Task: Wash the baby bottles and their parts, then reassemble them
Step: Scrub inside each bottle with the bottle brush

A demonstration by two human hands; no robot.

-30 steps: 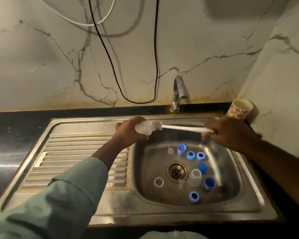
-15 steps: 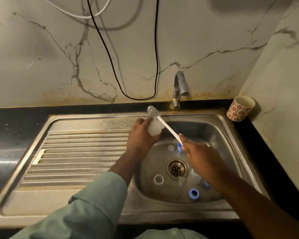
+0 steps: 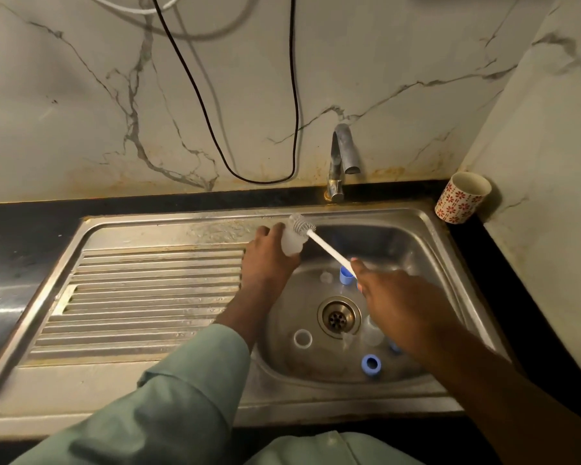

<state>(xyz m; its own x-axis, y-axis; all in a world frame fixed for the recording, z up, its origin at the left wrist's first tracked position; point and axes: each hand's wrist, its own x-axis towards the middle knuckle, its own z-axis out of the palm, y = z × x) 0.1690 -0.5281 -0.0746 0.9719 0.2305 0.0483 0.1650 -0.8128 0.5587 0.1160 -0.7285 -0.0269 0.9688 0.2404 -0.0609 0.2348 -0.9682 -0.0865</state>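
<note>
My left hand [image 3: 269, 255] grips a small clear baby bottle [image 3: 292, 243] over the sink's back left corner. My right hand [image 3: 393, 297] holds the white handle of a bottle brush [image 3: 322, 245]; its bristle head sits at the bottle's mouth. In the steel sink basin [image 3: 426, 250] lie several parts: a blue cap [image 3: 345, 276], a blue ring [image 3: 371, 364], a white ring [image 3: 303, 338], a small clear piece [image 3: 326, 277] and a clear bottle [image 3: 371, 332] partly hidden by my right arm.
A steel tap [image 3: 341, 159] stands behind the basin, not running. The ribbed drainboard [image 3: 141, 297] lies to the left. A red-flowered cup [image 3: 463, 198] sits on the black counter at the back right. A black cable [image 3: 215, 129] hangs on the marble wall.
My right hand came in from the right and down over the basin, swinging the brush from horizontal to diagonal. The bristle head went from outside the bottle's side to its mouth.
</note>
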